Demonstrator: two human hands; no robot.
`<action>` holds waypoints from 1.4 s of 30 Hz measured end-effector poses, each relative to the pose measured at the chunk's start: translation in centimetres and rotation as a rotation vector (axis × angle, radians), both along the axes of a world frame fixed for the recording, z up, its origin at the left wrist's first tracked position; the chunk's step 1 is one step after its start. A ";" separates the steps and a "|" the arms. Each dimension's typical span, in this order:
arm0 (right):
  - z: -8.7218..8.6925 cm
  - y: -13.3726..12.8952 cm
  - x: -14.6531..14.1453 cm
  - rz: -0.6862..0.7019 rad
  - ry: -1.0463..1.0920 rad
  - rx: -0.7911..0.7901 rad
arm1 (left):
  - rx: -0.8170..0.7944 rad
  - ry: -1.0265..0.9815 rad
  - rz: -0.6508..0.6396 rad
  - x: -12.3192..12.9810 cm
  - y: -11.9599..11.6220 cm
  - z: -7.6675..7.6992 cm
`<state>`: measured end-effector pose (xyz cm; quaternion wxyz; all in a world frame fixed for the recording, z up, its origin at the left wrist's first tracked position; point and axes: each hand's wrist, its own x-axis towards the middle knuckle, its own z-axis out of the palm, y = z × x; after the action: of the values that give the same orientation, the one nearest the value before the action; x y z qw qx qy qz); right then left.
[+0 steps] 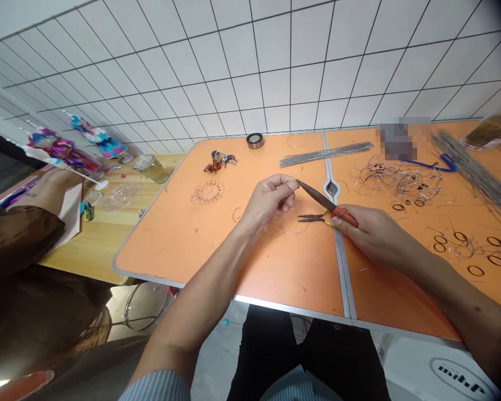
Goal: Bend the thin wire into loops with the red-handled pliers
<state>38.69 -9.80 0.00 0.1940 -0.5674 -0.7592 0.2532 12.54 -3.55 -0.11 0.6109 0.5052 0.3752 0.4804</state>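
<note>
Thin wire (290,186), light and easily bent, is pinched in the left hand (269,199) above the orange worktop (200,234); red-handled pliers (323,203), gripped by the right hand (369,231), meet it.

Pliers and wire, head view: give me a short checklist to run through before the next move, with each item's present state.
1. Right hand grips the pliers by the red handles: ok.
2. Pliers tip meets the left hand's fingertips: ok.
3. Wire actually caught in the tip: cannot tell, too thin to see there.
4. Left hand pinches something at the tip: ok, fingers closed; what they hold is too small to tell.
5. Second pliers lie on the table just under the hands, close to the work: not ok.
6. Wire ring lies flat beneath the hands, within reach: ok.
</note>
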 end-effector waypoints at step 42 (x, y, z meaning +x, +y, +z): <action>1.6 -1.8 -0.3 0.080 0.374 -0.423 | 0.194 0.050 -0.069 -1.1 1.9 -0.6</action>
<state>38.41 -11.57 1.61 0.1976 -0.5084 -0.6623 0.5137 11.48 -1.70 -0.67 0.5655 0.5866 0.3245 0.4803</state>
